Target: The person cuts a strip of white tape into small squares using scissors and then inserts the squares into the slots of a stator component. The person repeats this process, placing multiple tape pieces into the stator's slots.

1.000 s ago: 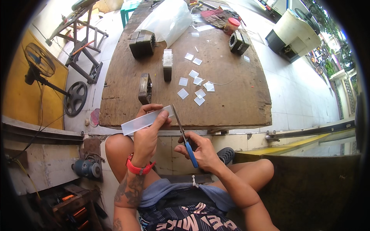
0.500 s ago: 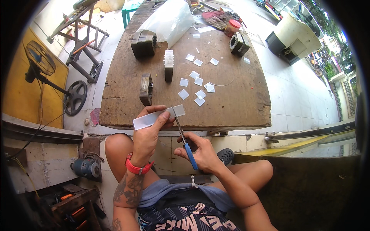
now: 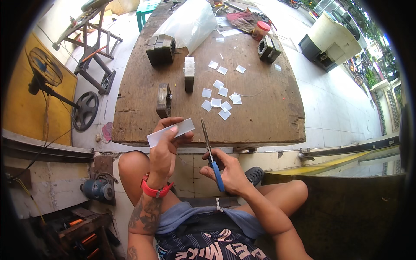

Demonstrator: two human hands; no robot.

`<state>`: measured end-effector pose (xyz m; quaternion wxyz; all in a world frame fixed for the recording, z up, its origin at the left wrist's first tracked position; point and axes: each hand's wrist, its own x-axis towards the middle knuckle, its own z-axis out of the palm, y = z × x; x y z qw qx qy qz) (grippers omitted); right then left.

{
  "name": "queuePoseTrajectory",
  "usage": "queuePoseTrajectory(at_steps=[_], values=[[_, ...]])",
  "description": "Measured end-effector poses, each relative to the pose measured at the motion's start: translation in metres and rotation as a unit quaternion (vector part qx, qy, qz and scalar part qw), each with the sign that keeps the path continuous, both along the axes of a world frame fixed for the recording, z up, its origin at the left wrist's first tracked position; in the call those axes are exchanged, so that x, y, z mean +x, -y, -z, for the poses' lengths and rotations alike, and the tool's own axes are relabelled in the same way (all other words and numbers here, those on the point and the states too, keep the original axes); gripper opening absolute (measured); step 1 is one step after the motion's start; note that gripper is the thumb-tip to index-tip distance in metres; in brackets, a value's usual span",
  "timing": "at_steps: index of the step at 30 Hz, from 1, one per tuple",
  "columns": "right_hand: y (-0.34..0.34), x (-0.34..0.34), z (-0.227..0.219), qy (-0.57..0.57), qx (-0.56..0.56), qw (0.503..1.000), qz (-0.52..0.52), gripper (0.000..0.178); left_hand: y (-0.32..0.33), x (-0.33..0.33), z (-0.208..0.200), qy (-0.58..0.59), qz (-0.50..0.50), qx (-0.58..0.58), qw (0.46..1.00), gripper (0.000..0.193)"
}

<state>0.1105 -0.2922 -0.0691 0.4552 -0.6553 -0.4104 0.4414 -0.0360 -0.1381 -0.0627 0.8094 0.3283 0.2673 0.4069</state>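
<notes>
Between the thumb and fingers of my left hand [image 3: 167,141] is a pale translucent plastic strip [image 3: 184,127], held over the table's near edge. My right hand [image 3: 226,171] grips blue-handled scissors [image 3: 217,173] whose blades point up and away from me, to the right of the strip and apart from it. The blades look almost closed. Beyond the scissors, several small square pieces [image 3: 216,102] of the same pale material lie scattered on the wooden table [image 3: 260,125]; a few overlap.
Metal blocks [image 3: 189,73] stand at the table's left, and another toothed block [image 3: 269,49] at the right. Farther back lie a clear plastic bag [image 3: 190,24], a red-lidded jar [image 3: 261,29] and a cloth [image 3: 240,21]. A fan [image 3: 45,65] stands on the left.
The scissors have cut through the strip, which is now shorter. A new square lies among the others on the table. The blades have moved clear of the strip.
</notes>
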Motion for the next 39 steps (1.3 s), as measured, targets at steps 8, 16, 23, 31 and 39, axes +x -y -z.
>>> queuePoseTrajectory(at_steps=[8,16,23,31,39], values=[[0.0001,0.0009,-0.0068,0.050,-0.030,0.997,-0.045,0.051,0.0031,0.0041,0.0033,-0.129,-0.011,0.111,0.985,0.030],[-0.0039,-0.0005,-0.0026,0.011,-0.030,0.999,-0.018,0.064,0.0029,0.0041,0.0056,-0.133,0.008,0.110,0.985,0.027],[-0.0030,-0.0001,-0.0011,0.006,-0.015,1.000,-0.014,0.060,0.0027,0.0051,0.0051,-0.128,0.010,0.104,0.986,0.027],[-0.0032,-0.0012,0.0013,-0.034,-0.032,0.999,0.003,0.058,0.0018,0.0029,0.0042,-0.103,-0.021,0.087,0.991,0.027],[0.0005,-0.0002,-0.0039,0.024,-0.025,0.999,-0.020,0.066,0.0022,0.0030,0.0052,-0.130,-0.039,0.153,0.979,0.027]])
